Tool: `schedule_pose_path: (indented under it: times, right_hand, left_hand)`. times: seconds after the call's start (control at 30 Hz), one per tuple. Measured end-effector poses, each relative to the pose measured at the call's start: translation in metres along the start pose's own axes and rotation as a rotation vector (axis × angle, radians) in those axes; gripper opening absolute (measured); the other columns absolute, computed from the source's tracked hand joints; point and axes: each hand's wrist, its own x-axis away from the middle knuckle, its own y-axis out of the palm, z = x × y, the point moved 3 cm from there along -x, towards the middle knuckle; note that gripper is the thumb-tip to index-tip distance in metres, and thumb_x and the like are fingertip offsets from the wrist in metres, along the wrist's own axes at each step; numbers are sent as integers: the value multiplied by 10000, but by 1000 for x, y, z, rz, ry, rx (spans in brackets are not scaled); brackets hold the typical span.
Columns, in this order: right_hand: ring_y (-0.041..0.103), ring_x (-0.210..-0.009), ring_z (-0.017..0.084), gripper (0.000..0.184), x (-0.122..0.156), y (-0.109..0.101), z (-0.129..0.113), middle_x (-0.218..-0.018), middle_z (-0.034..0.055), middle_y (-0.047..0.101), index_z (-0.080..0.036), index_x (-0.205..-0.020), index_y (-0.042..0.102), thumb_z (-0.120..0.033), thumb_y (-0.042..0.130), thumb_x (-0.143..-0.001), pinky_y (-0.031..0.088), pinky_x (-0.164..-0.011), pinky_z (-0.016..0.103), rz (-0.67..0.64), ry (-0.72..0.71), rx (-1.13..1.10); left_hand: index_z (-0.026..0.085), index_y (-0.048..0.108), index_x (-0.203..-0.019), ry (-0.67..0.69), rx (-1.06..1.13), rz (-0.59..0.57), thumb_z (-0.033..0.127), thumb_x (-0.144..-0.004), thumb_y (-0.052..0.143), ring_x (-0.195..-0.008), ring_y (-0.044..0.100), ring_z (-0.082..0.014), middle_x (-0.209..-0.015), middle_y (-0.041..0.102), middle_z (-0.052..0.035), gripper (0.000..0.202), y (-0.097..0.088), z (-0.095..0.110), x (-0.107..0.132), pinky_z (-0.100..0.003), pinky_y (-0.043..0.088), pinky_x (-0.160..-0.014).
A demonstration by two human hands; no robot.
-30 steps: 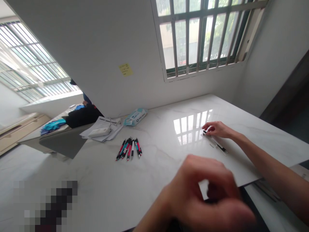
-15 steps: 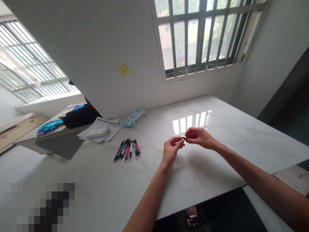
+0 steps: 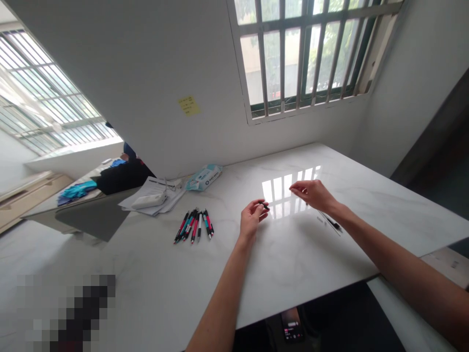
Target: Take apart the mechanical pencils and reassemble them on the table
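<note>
My left hand (image 3: 251,218) is closed on a small black piece (image 3: 264,206), pinched between thumb and fingers above the table. To its right and apart from it, my right hand (image 3: 313,193) hovers with thumb and fingers drawn together; whatever they may hold is too small to make out. Thin pen parts (image 3: 331,224), some dark and some pale, lie on the table beneath my right wrist, which partly covers them. Left of my left hand, several pens (image 3: 193,226) in red, teal, black and white lie in a loose group.
The white marbled table (image 3: 293,274) meets the wall. Behind the pens lie a wipes packet (image 3: 204,177) and papers (image 3: 128,199) with a white box (image 3: 148,199) on top. A phone (image 3: 292,324) sits below the table's front edge. A barred window (image 3: 308,63) is above.
My hands were together at a small black piece and are now apart. The left moved slightly left with the piece; the right moved up and right. Pen parts show under my right wrist.
</note>
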Motion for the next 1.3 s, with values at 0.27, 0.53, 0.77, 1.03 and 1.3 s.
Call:
schedule_pose_path:
  times: [0.27, 0.53, 0.77, 1.03, 1.3]
  right_hand:
    - [709, -726, 215, 199, 10, -3, 59, -845, 70, 792, -212, -853, 793, -385, 704, -895, 490, -628, 300, -266, 183, 364]
    - [728, -835, 236, 197, -16, 22, 29, -912, 77, 804, -204, -943, 828, -277, 647, -919, 525, -741, 315, -306, 79, 123]
    - [694, -806, 200, 361, -18, 70, 11, -839, 55, 760, -181, -1005, 804, -470, 805, -788, 562, -802, 352, -219, 168, -654]
    - [699, -793, 166, 348, 3, 90, 9, -869, 16, 711, -190, -920, 748, -368, 913, -671, 587, -871, 367, -197, 389, -1026]
    - [718, -857, 185, 308, 5, 95, 4, -959, 19, 720, -202, -956, 741, -309, 875, -700, 579, -891, 373, -230, 342, -985]
  left_hand:
    - [199, 726, -1188, 145, -238, 104, 445, -856, 730, -807, 711, -154, -1026, 744, -77, 413, -18, -2, -15, -307, 566, -808]
    - [209, 726, -997, 208, -408, 151, 351, -827, 767, -843, 708, -180, -1011, 770, -68, 226, -22, -6, -16, -300, 553, -774]
    - [237, 773, -918, 272, -565, 67, 277, -829, 739, -824, 698, -175, -944, 785, -24, 103, -12, -1, -14, -297, 514, -746]
    - [230, 776, -905, 287, -590, 5, 276, -827, 745, -828, 710, -181, -934, 793, -28, 96, -2, 1, -10, -312, 527, -769]
    - [223, 784, -914, 243, -541, -32, 307, -824, 758, -725, 666, -151, -931, 787, -29, 126, 1, -5, -9, -292, 533, -712]
